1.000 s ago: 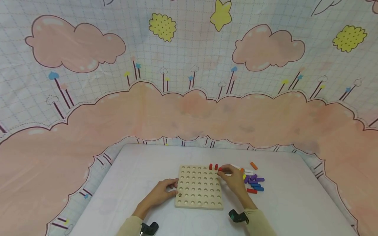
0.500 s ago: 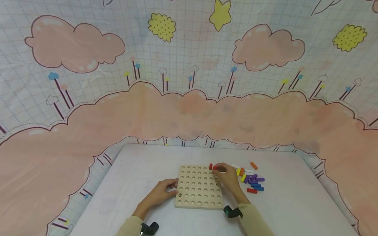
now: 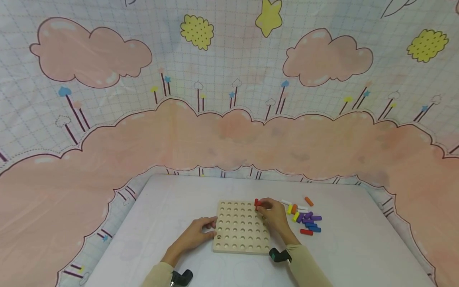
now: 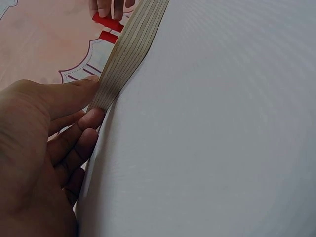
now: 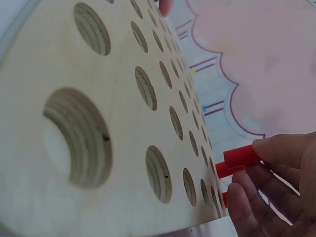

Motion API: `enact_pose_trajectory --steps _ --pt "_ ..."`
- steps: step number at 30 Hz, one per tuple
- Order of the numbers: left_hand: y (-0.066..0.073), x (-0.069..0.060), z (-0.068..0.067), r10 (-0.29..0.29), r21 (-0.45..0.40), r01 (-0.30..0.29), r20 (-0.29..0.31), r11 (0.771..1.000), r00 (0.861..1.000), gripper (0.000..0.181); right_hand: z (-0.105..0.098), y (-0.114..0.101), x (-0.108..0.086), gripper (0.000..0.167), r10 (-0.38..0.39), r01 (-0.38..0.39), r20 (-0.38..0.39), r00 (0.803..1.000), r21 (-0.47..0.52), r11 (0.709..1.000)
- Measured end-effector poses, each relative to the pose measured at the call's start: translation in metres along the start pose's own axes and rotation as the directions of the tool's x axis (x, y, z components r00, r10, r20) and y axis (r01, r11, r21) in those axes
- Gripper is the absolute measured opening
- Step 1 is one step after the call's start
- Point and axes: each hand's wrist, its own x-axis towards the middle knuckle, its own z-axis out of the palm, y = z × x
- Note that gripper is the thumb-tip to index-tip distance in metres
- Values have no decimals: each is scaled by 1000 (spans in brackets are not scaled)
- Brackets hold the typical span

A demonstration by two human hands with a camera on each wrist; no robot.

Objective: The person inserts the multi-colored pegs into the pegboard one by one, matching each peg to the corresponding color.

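Note:
My left hand (image 3: 193, 235) grips the left edge of a pale wooden board (image 3: 236, 219) with rows of round holes; in the left wrist view, thumb and fingertips of the hand (image 4: 44, 133) meet the board's layered side (image 4: 126, 54). My right hand (image 3: 274, 215) is over the board's far right part. In the right wrist view, this hand (image 5: 276, 182) pinches a red peg (image 5: 242, 157) between thumb and fingers. Another red peg (image 5: 223, 171) sticks up right beside it, and a third red peg (image 5: 225, 199) shows partly below, near the fingertips.
Right of the board lie loose pegs: an orange peg (image 3: 309, 201), a yellow peg (image 3: 295, 216), a red peg (image 3: 306, 232), a blue peg (image 3: 314, 229), several purple ones and white ones (image 3: 302, 208). Behind the white table (image 3: 172, 191) hangs a patterned cloth (image 3: 229, 139).
My right hand has moved left along the board's far edge, from the right corner towards the leftmost standing red peg. The left hand has stayed at the board's left edge.

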Motion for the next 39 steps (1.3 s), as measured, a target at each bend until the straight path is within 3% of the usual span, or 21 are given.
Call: enact_pose_trajectory --steps 16,24,39 --pt "-1 1 0 -3 3 3 7 1000 1000 54 6 6 5 18 64 -65 21 998 20 998" --pt "0 1 0 -12 3 12 5 1000 1000 54 6 7 4 17 18 -18 10 1000 2 1000" --pt "0 1 -1 -8 -6 8 7 1000 1000 54 7 8 5 19 49 -48 26 998 -20 999"
